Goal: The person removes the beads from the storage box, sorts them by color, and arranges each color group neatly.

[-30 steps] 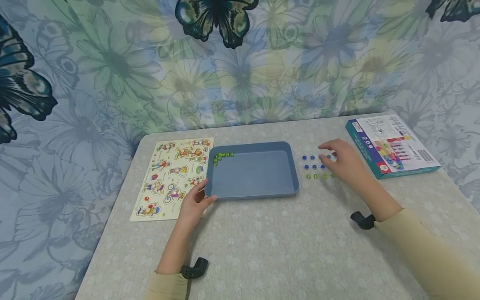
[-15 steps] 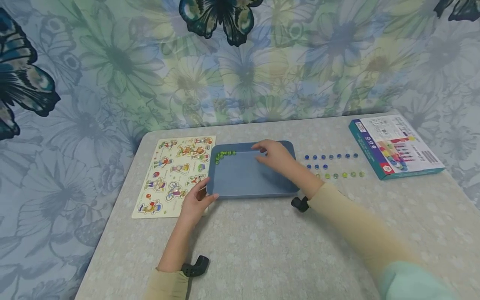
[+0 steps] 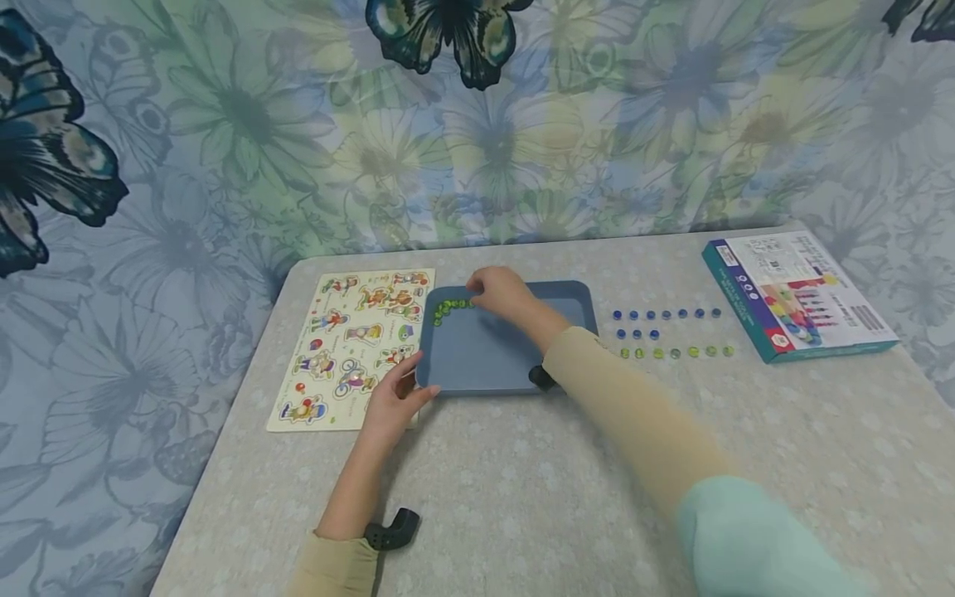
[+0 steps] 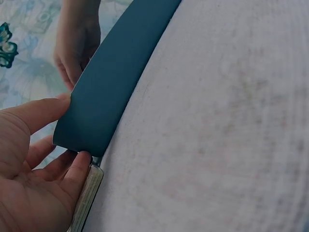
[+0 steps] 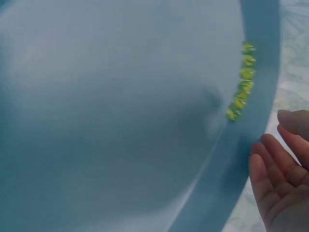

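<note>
A blue-grey tray [image 3: 492, 361] lies on the table. My left hand [image 3: 391, 402] grips its front-left corner; in the left wrist view, the thumb is at the upper edge of the tray wall [image 4: 99, 92] and the fingers lie below it. Inside the tray's back-left corner, several green beads [image 3: 442, 311] form a bent row, seen in the right wrist view as a curved line of beads [image 5: 247, 73]. My right hand [image 3: 507, 292] is over the tray's back side at the row's right end, fingertips bent downward. Whether a bead is between its fingertips is hidden.
Right of the tray lie several blue beads [image 3: 650, 315] in two rows, with a row of green beads [image 3: 693, 351] in front. A flat box [image 3: 809, 290] sits at the far right. Left of the tray lies a cream picture board [image 3: 363, 333], partly behind my left hand.
My right hand has moved left from the loose beads, across the tray, to the green bead row. My left hand has stayed at the tray's corner. The head view has shifted slightly.
</note>
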A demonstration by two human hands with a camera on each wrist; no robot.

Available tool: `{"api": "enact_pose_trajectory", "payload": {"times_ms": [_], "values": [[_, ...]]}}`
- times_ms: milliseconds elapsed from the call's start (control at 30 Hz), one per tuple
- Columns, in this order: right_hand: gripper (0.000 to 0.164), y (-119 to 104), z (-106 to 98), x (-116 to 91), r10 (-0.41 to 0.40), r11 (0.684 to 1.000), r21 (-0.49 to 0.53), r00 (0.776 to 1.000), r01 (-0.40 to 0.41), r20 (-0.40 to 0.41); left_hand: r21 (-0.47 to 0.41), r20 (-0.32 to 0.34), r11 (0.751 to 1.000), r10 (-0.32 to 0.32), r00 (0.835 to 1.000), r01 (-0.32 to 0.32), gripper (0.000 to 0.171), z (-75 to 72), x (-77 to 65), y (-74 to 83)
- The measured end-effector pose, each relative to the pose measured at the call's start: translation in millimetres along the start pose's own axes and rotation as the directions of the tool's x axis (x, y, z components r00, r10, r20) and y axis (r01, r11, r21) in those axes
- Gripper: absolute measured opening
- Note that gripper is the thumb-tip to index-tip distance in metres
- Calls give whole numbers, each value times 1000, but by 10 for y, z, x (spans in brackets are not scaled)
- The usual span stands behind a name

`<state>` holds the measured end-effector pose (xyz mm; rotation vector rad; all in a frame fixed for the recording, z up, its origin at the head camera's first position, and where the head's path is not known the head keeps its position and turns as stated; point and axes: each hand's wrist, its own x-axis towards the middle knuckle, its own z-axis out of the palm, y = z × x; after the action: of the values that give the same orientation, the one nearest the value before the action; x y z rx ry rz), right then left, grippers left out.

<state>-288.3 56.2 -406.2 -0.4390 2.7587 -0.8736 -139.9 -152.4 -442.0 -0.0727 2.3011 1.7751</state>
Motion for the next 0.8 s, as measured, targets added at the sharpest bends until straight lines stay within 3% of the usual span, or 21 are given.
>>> {"api": "enact_pose_trajectory", "payload": {"times_ms": [200, 500, 800], "values": [[28, -3, 93, 94, 27, 999, -45, 999, -26, 21, 14, 16, 1000, 2, 1000, -3, 64, 13, -6, 59], [33, -98, 169, 124, 10, 982, -187, 997, 4, 73, -4, -10, 999, 36, 999, -36, 64, -11, 118, -197], [29, -58, 236, 133, 8, 960, -280, 997, 15, 82, 10, -23, 999, 41, 999, -41, 65, -10, 118, -224]]}}
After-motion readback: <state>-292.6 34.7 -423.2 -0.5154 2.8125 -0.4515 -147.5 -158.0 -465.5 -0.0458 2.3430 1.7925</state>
